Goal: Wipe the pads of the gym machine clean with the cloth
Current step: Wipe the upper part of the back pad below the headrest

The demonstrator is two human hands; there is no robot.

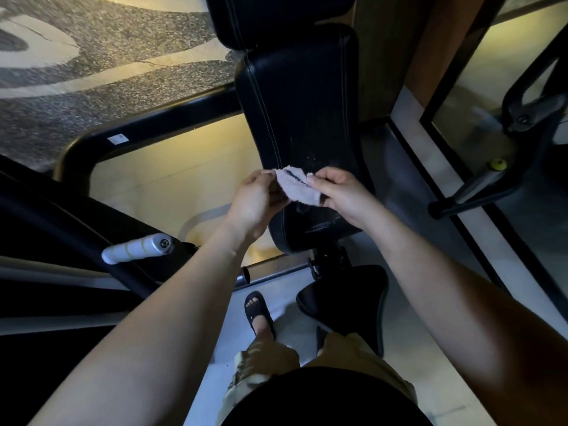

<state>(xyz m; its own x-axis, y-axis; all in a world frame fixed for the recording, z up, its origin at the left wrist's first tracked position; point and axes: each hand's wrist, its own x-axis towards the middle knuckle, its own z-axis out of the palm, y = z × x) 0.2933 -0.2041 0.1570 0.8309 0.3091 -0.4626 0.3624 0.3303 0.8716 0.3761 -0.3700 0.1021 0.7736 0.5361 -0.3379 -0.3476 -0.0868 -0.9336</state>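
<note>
The cloth [299, 186] looks fuzzy terry; the back pad [302, 96] is glossy black stitched leatherette; the floor [101, 53] is speckled and rough.

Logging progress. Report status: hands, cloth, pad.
Left hand and right hand both pinch the white cloth. Cloth spread before the black back pad, contact unclear. Nothing blocks the pad.

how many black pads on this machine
3: top pad at the upper edge; back pad just below it, behind the cloth; seat pad lowest, under the back pad. More may be out of view.
</note>
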